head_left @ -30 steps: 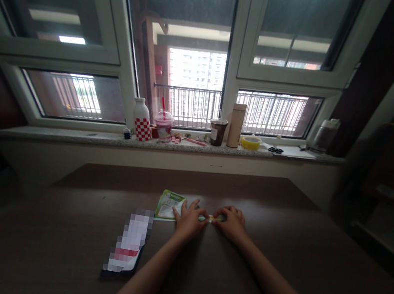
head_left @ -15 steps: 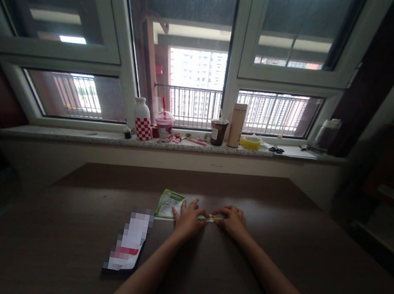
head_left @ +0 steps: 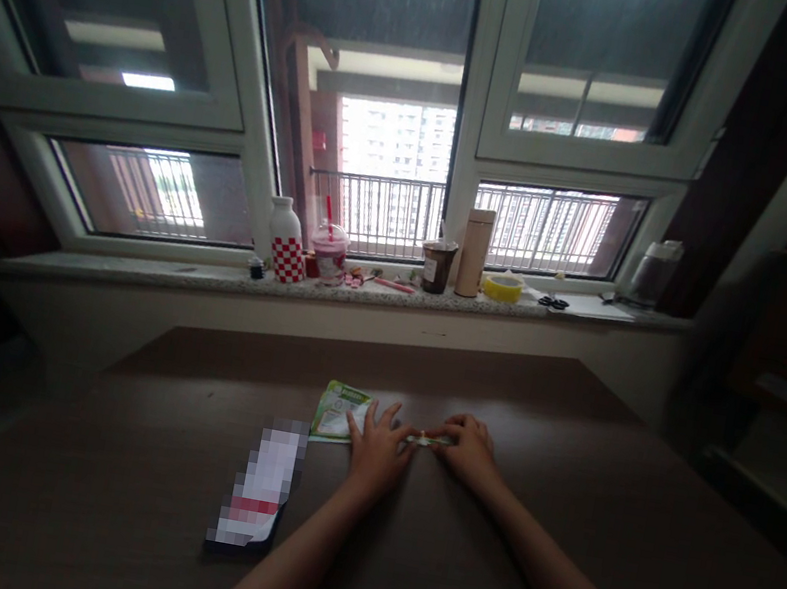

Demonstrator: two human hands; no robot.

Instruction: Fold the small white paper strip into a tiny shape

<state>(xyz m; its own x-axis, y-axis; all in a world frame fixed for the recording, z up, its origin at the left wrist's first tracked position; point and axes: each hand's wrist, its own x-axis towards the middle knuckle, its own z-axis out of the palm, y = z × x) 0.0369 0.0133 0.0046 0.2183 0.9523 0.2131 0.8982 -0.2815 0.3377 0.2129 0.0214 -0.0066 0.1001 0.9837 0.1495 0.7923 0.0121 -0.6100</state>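
My left hand (head_left: 379, 449) pinches one end of a narrow, folded-looking printed strip (head_left: 424, 439) just above or on the table; I cannot tell which. Its other fingers are spread toward a green-and-white packet (head_left: 338, 414), which lies flat beside it. The fingertips of my right hand (head_left: 469, 450) close on the strip's other end. Only a thin white, green and yellowish part shows between the two hands; the fingers cover the rest.
On the brown table (head_left: 511, 579), a phone (head_left: 260, 484) with a blurred screen lies left of my forearm. The windowsill (head_left: 355, 294) carries a checkered bottle (head_left: 287, 245), lidded drink cups (head_left: 436, 267), a tan flask (head_left: 475, 253), yellow tape (head_left: 502, 287) and scissors (head_left: 553, 302).
My left thumb and index finger have slid right along the strip, closer to my right hand, so less of it shows. The packet and phone lie as before.
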